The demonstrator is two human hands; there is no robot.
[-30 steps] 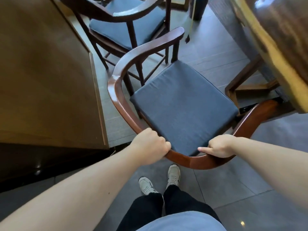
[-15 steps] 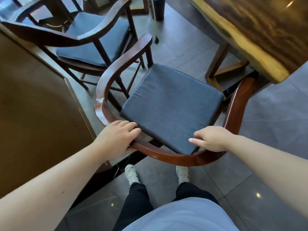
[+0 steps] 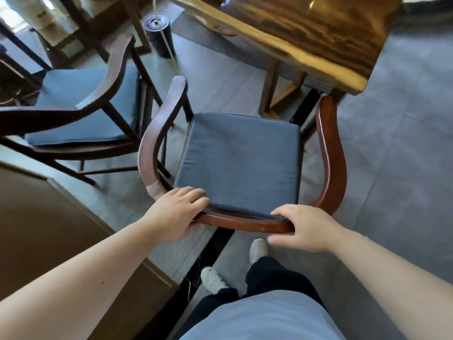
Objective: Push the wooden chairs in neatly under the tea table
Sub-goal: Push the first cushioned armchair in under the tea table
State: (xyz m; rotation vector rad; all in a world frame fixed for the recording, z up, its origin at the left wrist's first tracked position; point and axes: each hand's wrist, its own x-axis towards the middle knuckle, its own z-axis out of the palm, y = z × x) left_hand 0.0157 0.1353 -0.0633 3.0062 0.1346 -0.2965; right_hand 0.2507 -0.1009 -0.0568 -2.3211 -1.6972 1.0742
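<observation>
Left hand (image 3: 177, 212) lies on the chair (image 3: 328, 153) back rail, fingers spread flat, loosely gripping. Right hand (image 3: 304, 227) wraps the same rail. Chair faces the table (image 3: 306, 33), right arm tip at its edge. Second chair (image 3: 115, 69) stands left.

Grey tiled floor (image 3: 397, 133), dark cylindrical bin (image 3: 158, 33), brown wooden cabinet (image 3: 49, 229) at left
</observation>
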